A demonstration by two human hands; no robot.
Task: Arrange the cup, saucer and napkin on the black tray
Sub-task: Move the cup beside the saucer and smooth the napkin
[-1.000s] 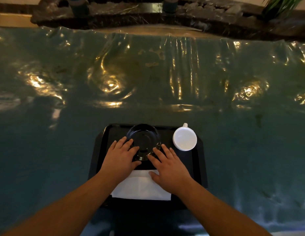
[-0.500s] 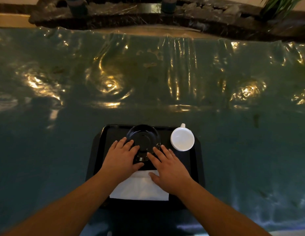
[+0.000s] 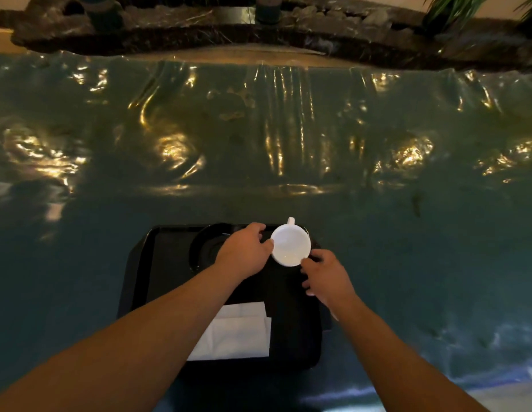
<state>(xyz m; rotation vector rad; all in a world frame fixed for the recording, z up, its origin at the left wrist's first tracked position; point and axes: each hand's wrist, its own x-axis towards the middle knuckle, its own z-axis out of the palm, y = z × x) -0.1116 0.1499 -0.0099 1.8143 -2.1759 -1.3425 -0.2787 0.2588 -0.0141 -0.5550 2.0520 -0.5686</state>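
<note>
Hands (image 3: 288, 263) around cup (image 3: 290, 246) (shiny teal tablecloth (image 3: 258, 138))

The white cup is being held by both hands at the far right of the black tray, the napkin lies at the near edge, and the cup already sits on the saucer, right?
Not quite. The head view shows the white cup beside the saucer, not on it; the saucer lies to its left. The rest holds: the left hand and right hand flank the cup at the black tray's far right, with the napkin at the near edge.

dim warm light; golden glare on the wrinkled table cover (image 3: 258, 138); edges bend, slightly soft.
</note>
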